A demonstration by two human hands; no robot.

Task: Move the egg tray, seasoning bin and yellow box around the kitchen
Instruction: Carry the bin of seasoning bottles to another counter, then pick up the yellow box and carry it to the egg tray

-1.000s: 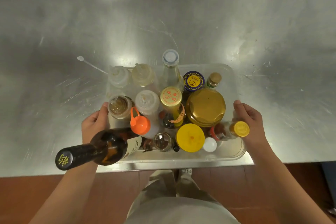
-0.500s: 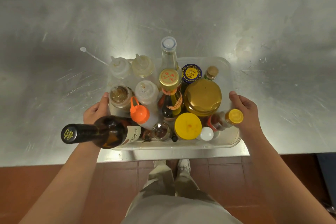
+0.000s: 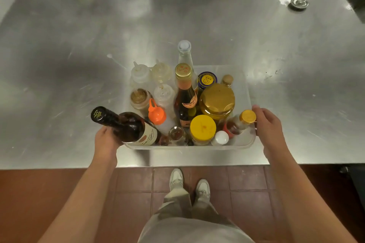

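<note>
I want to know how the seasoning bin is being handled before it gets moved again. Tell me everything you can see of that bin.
The seasoning bin is a clear plastic rectangular tub with rounded corners and a lipped rim. It sits flat on the steel counter near its front edge, crowded with bottles and jars; a dark wine bottle leans out over its left rim. The left hand is at its left side and the right hand at its right rim.

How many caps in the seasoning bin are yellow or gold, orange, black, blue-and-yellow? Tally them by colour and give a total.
Yellow or gold caps: 5
Orange cap: 1
Black cap: 1
Blue-and-yellow lid: 1
Total in the seasoning bin: 8
</note>
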